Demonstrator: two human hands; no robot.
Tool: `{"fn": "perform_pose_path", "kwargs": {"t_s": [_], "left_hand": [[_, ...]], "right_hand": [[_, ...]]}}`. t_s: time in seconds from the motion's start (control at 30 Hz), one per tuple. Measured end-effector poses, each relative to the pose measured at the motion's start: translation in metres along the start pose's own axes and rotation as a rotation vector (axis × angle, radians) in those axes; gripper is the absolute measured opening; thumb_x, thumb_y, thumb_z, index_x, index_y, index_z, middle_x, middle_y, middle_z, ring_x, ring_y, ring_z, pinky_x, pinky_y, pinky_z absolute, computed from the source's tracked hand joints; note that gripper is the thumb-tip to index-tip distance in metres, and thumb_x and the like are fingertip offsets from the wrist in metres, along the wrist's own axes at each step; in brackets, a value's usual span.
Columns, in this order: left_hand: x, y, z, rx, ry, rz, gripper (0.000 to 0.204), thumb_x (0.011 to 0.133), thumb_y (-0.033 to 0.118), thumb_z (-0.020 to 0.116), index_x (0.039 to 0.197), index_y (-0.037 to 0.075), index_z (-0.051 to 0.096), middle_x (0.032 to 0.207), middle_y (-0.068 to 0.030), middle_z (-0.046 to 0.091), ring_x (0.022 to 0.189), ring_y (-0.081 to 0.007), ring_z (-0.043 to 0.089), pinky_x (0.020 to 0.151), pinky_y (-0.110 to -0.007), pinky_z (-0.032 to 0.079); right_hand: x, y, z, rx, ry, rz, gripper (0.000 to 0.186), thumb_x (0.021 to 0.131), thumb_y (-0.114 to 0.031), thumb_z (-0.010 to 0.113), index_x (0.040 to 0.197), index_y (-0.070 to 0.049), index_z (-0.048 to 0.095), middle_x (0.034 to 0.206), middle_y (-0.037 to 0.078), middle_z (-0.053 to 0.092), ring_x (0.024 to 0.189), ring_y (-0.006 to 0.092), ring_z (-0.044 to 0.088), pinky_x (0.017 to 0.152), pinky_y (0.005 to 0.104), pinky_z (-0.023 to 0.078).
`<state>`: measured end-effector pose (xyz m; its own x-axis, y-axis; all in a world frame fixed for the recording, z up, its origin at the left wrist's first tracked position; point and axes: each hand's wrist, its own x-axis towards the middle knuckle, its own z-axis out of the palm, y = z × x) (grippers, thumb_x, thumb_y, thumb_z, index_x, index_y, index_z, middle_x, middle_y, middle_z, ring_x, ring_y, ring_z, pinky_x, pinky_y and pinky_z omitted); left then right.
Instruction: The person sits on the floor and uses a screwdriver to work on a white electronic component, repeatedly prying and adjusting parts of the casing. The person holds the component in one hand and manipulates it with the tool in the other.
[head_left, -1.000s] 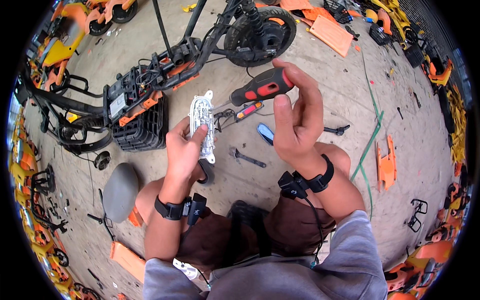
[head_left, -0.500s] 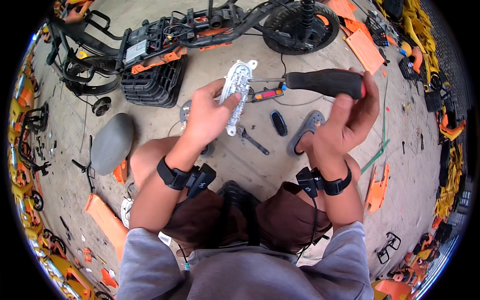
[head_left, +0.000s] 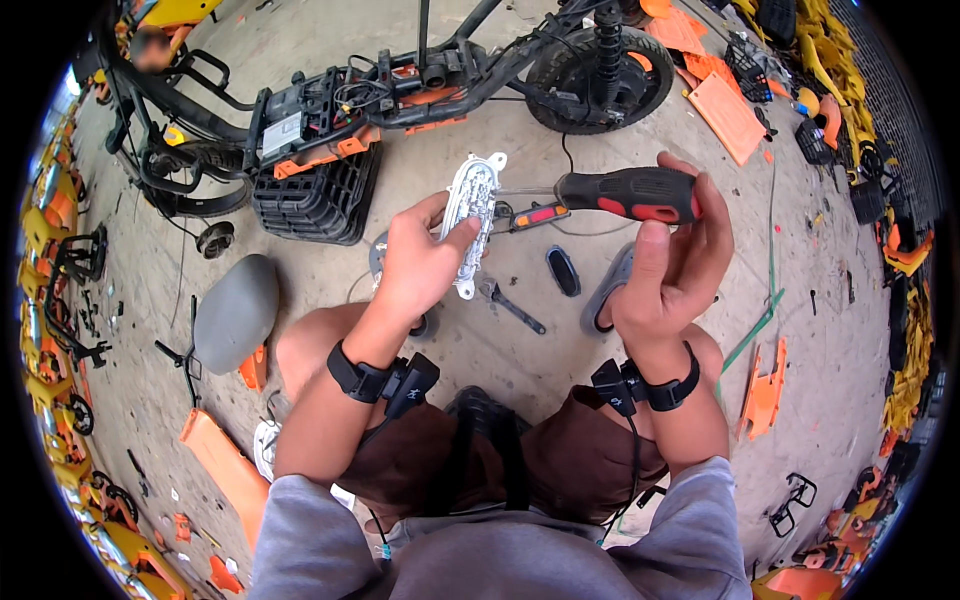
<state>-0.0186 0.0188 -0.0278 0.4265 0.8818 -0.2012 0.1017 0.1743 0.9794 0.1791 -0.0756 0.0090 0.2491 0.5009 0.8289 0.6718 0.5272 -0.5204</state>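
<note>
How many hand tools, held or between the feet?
2: a black and red screwdriver in the right hand; a dark metal wrench lying between the feet. Others may be hidden.

Soft, even light washes the concrete floor (head_left: 830, 400) around us, shadows faint — though white glare (head_left: 73, 84) burns far left and the yellow body panels (head_left: 830, 65) bow along the black rim.
</note>
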Motion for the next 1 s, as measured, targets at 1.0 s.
{"fn": "perform_pose_path", "kwargs": {"t_s": [1.0], "left_hand": [[-0.0004,-0.0003,0.0022,0.022,0.005,0.002,0.023,0.095,0.001,0.062,0.115,-0.010,0.063,0.091,-0.0113,0.071,0.073,-0.0128,0.068,0.059,-0.026,0.051]], "right_hand": [[-0.0071,0.0073,-0.0052,0.045,0.027,-0.047,0.048,0.091,-0.003,0.061,0.138,0.004,0.051,0.133,0.024,0.056,0.109,0.0269,0.057,0.087,0.0323,0.049]]}}
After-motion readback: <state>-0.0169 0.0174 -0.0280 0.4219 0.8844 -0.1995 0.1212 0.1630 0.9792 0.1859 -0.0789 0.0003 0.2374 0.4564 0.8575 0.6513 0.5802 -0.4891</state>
